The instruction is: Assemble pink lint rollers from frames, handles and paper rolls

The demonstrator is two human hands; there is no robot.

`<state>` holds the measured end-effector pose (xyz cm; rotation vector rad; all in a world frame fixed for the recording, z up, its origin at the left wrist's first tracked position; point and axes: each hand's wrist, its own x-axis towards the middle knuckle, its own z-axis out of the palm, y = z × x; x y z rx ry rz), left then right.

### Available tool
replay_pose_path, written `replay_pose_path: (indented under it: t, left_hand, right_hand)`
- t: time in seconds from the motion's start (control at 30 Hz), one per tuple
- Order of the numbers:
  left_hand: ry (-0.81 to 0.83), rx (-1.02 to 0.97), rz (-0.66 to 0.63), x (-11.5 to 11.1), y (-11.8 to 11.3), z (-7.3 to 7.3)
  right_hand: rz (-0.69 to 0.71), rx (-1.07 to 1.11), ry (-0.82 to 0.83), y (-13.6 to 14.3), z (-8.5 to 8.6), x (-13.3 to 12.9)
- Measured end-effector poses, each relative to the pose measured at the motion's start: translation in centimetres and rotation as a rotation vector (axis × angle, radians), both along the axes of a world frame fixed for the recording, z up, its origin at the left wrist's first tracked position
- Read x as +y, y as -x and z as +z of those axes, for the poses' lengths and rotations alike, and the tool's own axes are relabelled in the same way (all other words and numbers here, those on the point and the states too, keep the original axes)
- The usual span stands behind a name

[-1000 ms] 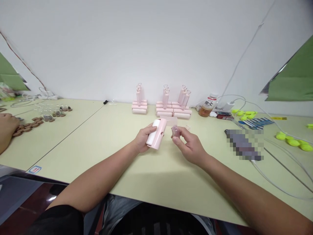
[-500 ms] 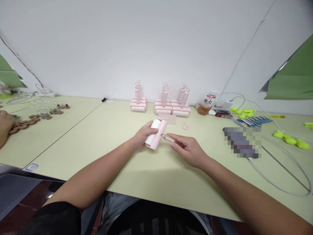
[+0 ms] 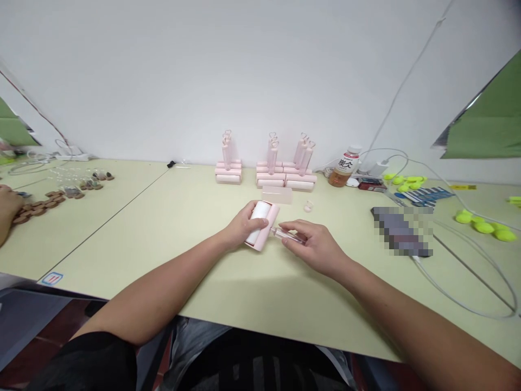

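My left hand (image 3: 240, 227) grips a pink roller head with a white roll (image 3: 258, 222), tilted above the table. Between the fingers of my right hand (image 3: 311, 244) is a clear pinkish handle (image 3: 285, 234), its tip at the right side of the roller head; whether the two are joined is too small to tell. Just beyond lie a flat translucent pink cover (image 3: 277, 195) and a small pink piece (image 3: 308, 206). Several pink rollers with upright handles (image 3: 301, 179) stand near the wall, with another group (image 3: 228, 175) further left.
A brown-filled bottle (image 3: 344, 167), a blurred-out dark device (image 3: 401, 231), cables and yellow-green objects (image 3: 483, 225) are at the right. Small brown pieces (image 3: 38, 206) and another person's hand (image 3: 8, 205) are at the far left of the table (image 3: 195, 293).
The roller head in my left hand has turned slightly, and my left thumb now lies further over the white roll. More of the clear handle shows between my right fingers.
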<state>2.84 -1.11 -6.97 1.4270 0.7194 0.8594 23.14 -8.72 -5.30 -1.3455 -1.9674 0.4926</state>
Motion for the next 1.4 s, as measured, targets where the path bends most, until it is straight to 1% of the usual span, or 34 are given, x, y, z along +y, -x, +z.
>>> replay_pose_path:
  t: [0.37,0.47,0.6,0.77,1.0,1.1,1.23,1.27,1.33,1.4]
  left_hand:
    - [-0.037,0.037,0.004,-0.5,-0.2,0.2]
    - [-0.045,0.044,-0.019,-0.5,-0.1,0.4]
    - [-0.041,0.027,-0.066,-0.5,0.1,0.6]
    - [-0.015,0.003,-0.092,-0.6,0.1,0.6]
    - [-0.039,0.02,-0.049,-1.0,-0.1,0.8]
    - [-0.02,0.025,-0.043,-1.3,-0.4,1.0]
    - [0.023,-0.003,-0.084,-1.4,-0.6,1.0]
    - [0.019,0.0,-0.077,-1.4,-0.6,1.0]
    - [-0.004,0.034,-0.022,-1.3,-0.7,1.1]
    - [-0.011,0.081,0.051,-1.2,-0.8,1.0]
  right_hand:
    - [0.019,0.013,-0.019,0.0,0.0,-0.1]
    - [0.027,0.006,-0.013,0.0,0.1,-0.1]
    - [0.044,0.062,0.01,0.0,0.0,-0.2]
    - [0.044,0.1,0.017,0.1,-0.3,-0.2]
    - [0.042,0.09,-0.014,0.2,-0.5,0.0]
    - [0.029,0.107,-0.01,0.3,-0.6,0.0]
    - [0.023,0.13,-0.014,0.6,-0.7,-0.2]
    - [0.025,0.147,0.0,0.5,-0.7,0.0]
    - [0.036,0.212,0.058,-0.1,-0.9,0.7]
    - [0.025,0.294,0.11,-1.5,-1.2,2.1]
